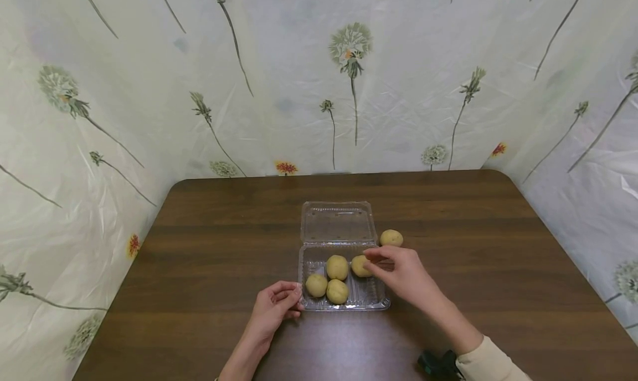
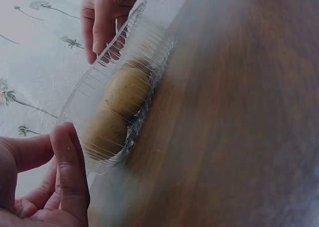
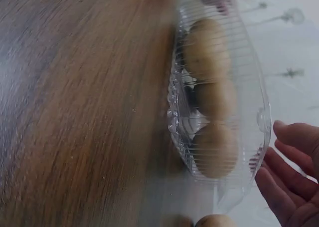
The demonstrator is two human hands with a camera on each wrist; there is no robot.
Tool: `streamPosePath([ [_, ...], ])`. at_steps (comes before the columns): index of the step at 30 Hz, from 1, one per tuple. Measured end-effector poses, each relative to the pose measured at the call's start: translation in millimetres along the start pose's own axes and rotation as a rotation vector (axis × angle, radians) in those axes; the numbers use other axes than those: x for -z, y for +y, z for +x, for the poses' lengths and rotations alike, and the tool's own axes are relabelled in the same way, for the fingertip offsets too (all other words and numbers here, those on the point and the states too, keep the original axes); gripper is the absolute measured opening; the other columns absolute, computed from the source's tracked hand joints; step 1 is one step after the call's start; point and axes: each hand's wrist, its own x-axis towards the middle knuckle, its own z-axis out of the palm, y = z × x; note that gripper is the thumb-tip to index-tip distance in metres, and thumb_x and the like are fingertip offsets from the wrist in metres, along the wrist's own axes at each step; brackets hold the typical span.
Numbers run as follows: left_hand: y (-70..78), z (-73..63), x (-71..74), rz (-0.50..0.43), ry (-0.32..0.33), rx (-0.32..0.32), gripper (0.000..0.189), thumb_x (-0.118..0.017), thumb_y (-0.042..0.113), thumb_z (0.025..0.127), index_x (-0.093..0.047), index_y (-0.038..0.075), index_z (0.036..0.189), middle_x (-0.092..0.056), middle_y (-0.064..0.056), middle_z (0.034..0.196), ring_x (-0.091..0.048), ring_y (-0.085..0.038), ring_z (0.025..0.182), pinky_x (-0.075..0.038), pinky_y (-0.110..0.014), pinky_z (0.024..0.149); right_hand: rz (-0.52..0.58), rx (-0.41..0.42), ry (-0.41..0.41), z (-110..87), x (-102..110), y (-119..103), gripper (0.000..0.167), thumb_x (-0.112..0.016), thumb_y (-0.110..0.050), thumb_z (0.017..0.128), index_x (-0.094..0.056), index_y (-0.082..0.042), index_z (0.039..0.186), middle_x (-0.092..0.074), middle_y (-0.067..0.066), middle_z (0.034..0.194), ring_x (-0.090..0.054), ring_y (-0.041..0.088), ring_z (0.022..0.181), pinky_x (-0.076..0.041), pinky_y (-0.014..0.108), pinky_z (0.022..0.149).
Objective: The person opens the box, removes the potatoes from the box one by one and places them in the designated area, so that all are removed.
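A clear plastic clamshell container (image 1: 369, 302) lies on the table with its lid (image 1: 339, 221) folded back. Several small yellow potatoes sit in its base, among them a middle potato (image 1: 337, 267), a front potato (image 1: 337, 292) and a left potato (image 1: 316, 286). My left hand (image 1: 273, 309) pinches the container's left rim, thumb and fingertips meeting at the corner in the left wrist view. Over the right side, my right hand (image 1: 406, 273) has its thumb and fingers apart above the right potato (image 1: 360, 266). In the right wrist view that potato (image 3: 215, 149) lies low inside, beneath the fingertips.
Another potato (image 1: 391, 237) rests on the brown wooden table (image 1: 224, 231), just outside the container's back right corner. A dark object (image 1: 438, 364) lies near the front edge by the right sleeve. Flower-patterned sheeting (image 1: 279, 93) hangs behind and on both sides.
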Motion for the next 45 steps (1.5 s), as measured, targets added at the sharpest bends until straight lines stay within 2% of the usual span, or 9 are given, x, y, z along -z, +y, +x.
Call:
streamPosePath([
  [6, -0.1, 0.2, 0.3, 0.001, -0.005, 0.004, 0.03, -0.066, 0.008, 0.094, -0.058, -0.014, 0.113, -0.065, -0.005, 0.082, -0.064, -0.013, 0.071, -0.056, -0.023, 0.062, -0.3, 0.185, -0.008, -0.5, -5, -6, 0.029, -0.082, -0.007, 0.079, -0.073, -0.003, 0.107, -0.071, 0.005, 0.099, -0.068, 0.018, 0.086, -0.058, 0.033, 0.072],
  [11, -0.5, 1.2, 0.4, 0.007, -0.001, 0.017, 0.029, -0.066, 0.008, 0.094, -0.059, -0.013, 0.113, -0.066, -0.005, 0.082, -0.064, -0.014, 0.071, -0.056, -0.024, 0.063, -0.435, 0.269, 0.003, -2.2, -10, -6, 0.032, -0.084, -0.008, 0.077, -0.072, -0.004, 0.106, -0.069, 0.005, 0.1, -0.067, 0.02, 0.09, -0.057, 0.035, 0.076],
  [15, -0.4, 0.7, 0.2, 0.01, -0.002, 0.017, 0.031, -0.067, 0.009, 0.093, -0.059, -0.013, 0.113, -0.066, -0.006, 0.082, -0.064, -0.014, 0.071, -0.057, -0.024, 0.063, -0.47, 0.296, -0.008, -3.0, -12, -6, 0.033, -0.084, -0.007, 0.076, -0.072, -0.003, 0.106, -0.069, 0.006, 0.102, -0.067, 0.021, 0.094, -0.057, 0.034, 0.077],
  [23, -0.5, 0.4, 0.1, 0.006, 0.0, 0.021, 0.029, -0.066, 0.009, 0.094, -0.059, -0.013, 0.113, -0.066, -0.005, 0.082, -0.064, -0.014, 0.071, -0.057, -0.024, 0.063, -0.501, 0.277, -0.081, -2.3, -15, -11, 0.037, -0.084, -0.009, 0.076, -0.071, -0.002, 0.11, -0.067, 0.008, 0.109, -0.064, 0.023, 0.102, -0.057, 0.036, 0.081],
  [27, -0.2, 0.2, 0.0, 0.001, -0.002, 0.024, 0.029, -0.066, 0.009, 0.094, -0.059, -0.013, 0.113, -0.066, -0.005, 0.082, -0.064, -0.014, 0.071, -0.056, -0.024, 0.063, -0.514, 0.288, -0.08, -2.8, -17, -12, 0.038, -0.085, -0.009, 0.075, -0.071, -0.002, 0.11, -0.066, 0.008, 0.109, -0.063, 0.024, 0.102, -0.056, 0.036, 0.081],
  [38, 0.3, 0.5, 0.4, 0.0, -0.001, 0.026, 0.029, -0.066, 0.009, 0.094, -0.059, -0.012, 0.113, -0.066, -0.006, 0.082, -0.064, -0.014, 0.072, -0.056, -0.024, 0.064, -0.572, 0.252, -0.107, -2.1, -19, -13, 0.04, -0.086, -0.007, 0.073, -0.07, -0.004, 0.109, -0.066, 0.008, 0.111, -0.06, 0.024, 0.107, -0.055, 0.038, 0.083],
  [45, -0.9, 0.3, 0.4, -0.004, -0.002, 0.024, 0.03, -0.067, 0.01, 0.094, -0.059, -0.012, 0.112, -0.065, -0.006, 0.083, -0.064, -0.014, 0.072, -0.056, -0.024, 0.064, -0.597, 0.267, -0.1, 0.5, -22, -10, 0.039, -0.085, -0.001, 0.071, -0.07, -0.006, 0.106, -0.066, 0.006, 0.109, -0.06, 0.024, 0.105, -0.057, 0.038, 0.077],
])
